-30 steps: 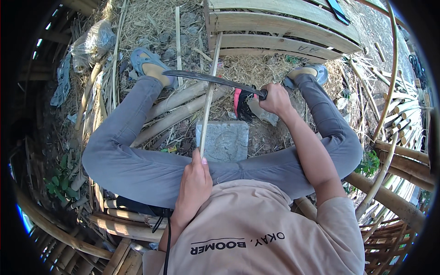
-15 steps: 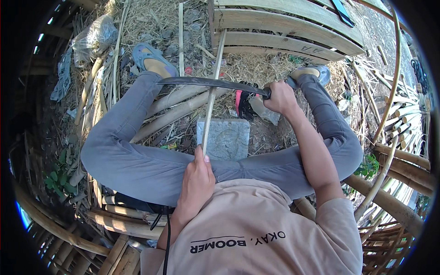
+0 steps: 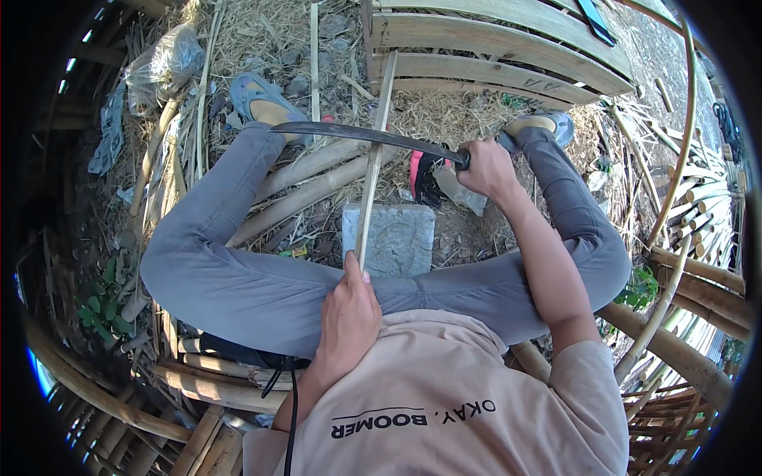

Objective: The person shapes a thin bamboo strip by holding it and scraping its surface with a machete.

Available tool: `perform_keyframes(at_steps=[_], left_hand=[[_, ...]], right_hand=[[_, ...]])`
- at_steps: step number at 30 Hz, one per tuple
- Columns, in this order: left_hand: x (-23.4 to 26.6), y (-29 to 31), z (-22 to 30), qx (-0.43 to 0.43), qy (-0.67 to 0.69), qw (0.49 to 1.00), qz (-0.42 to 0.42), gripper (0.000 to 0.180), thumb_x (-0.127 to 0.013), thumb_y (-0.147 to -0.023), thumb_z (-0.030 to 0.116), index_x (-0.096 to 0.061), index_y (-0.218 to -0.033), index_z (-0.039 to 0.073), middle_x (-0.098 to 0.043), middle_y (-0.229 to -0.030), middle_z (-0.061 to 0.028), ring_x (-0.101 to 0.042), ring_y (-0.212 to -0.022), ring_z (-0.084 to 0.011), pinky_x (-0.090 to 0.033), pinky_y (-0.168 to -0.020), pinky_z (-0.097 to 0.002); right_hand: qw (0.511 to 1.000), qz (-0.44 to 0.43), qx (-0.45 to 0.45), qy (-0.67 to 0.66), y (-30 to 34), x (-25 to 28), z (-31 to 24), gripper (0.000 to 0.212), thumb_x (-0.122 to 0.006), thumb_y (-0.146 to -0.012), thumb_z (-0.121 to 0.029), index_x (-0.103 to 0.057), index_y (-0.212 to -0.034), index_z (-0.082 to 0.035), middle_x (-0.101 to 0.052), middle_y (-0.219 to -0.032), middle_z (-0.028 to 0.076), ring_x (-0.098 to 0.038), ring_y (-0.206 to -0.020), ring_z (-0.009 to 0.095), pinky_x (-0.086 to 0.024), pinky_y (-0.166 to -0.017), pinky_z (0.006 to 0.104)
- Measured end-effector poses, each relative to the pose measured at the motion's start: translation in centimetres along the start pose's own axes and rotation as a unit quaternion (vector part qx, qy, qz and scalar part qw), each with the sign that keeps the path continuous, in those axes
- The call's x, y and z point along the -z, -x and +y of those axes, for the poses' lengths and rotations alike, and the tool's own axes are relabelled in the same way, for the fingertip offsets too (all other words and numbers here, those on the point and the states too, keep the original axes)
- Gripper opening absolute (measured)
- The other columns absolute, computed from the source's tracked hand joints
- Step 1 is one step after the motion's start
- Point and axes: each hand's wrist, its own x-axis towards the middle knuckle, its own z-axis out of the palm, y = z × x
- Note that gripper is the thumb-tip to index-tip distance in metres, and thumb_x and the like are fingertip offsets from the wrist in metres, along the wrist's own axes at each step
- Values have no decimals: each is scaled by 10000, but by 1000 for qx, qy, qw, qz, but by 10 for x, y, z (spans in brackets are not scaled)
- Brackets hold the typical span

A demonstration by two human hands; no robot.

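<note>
Grey slab [image 3: 401,238] and 2 poles [image 3: 309,193] lay ahead of the left hand [image 3: 352,313], which clasped a strip [image 3: 371,190]; beyond the right hand [image 3: 486,168], clenched round a knife [image 3: 349,133], stood a crate [image 3: 492,38].

**Straw-strewn ground [image 3: 468,242] around a grey block [image 3: 403,236]**

Two bamboo poles [image 3: 294,205] lie beyond and left of the block. A pink-and-black item [image 3: 425,181] rests just past its far edge; a slatted wooden crate [image 3: 492,41] stands farther beyond.
</note>
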Motion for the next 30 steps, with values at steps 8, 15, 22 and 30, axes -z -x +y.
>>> perform_keyframes(at_steps=[8,15,22,30], left_hand=[[0,2,-3,-14,5,1000,24,463,-412,-1029,140,-352,-1407,-120,-623,-1001,-382,-611,-896,-542,-467,-788,-585],[-1,0,-17,-88,-4,994,67,424,-446,-1003,83,-365,-1343,-158,-639,-850,-345,-639,-761,-509,-497,-668,-565],[4,-3,-8,-36,11,999,11,419,-442,-1004,80,-368,-1344,-153,-635,-811,-340,-636,-747,-509,-491,-656,-572],[4,-2,-14,-66,28,997,41,384,-438,-1011,99,-404,-1321,-125,-643,-821,-331,-635,-746,-506,-492,-670,-580]], right_hand=[[999,36,-35,-16,-5,-5,1,245,-660,-649,-163,-756,-841,-45,-698,-802,241,-697,-809,400,-568,-806,453],[997,70,-8,34,-3,12,21,301,-647,-634,-165,-762,-895,-66,-691,-748,232,-696,-784,397,-570,-789,469],[999,9,-15,-31,-7,-5,-6,197,-660,-628,-143,-736,-786,-53,-695,-768,232,-693,-803,405,-562,-801,468],[997,48,-56,8,-9,4,21,241,-711,-641,-229,-747,-812,-63,-698,-782,237,-703,-795,395,-575,-778,463]])
